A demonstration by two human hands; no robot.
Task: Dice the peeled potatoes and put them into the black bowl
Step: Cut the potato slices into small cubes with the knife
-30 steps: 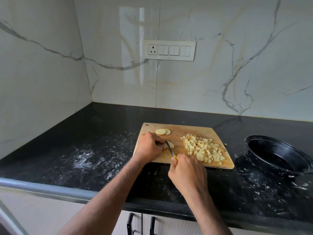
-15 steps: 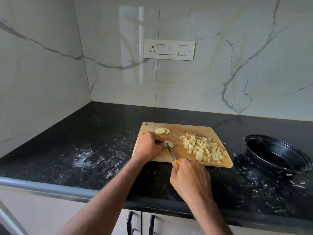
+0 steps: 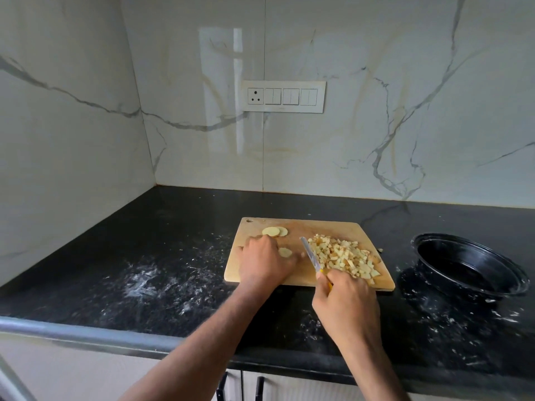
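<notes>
At right of the frame, the black bowl (image 3: 469, 266) holds nothing visible. On the cutting board (image 3: 307, 227), diced potato (image 3: 344, 257) lies just above the right hand (image 3: 344, 296), which grips a knife (image 3: 311, 254). The left hand (image 3: 265, 260) rests with fingers loosely curled beside potato slices (image 3: 275, 232).

Soft, even daylight fills the scene, fairly bright, with no hard shadows. A tall pale window reflection glares on the glossy marble wall (image 3: 220, 91) left of the switch panel (image 3: 283, 96), so the light probably comes from behind the camera. The black table (image 3: 173, 227) shows dull sheen and white smears. The wide lens bends the wall corner and table edge toward the borders. The left hand (image 3: 265, 263) is slightly motion-blurred; the nearest forearms look soft.
</notes>
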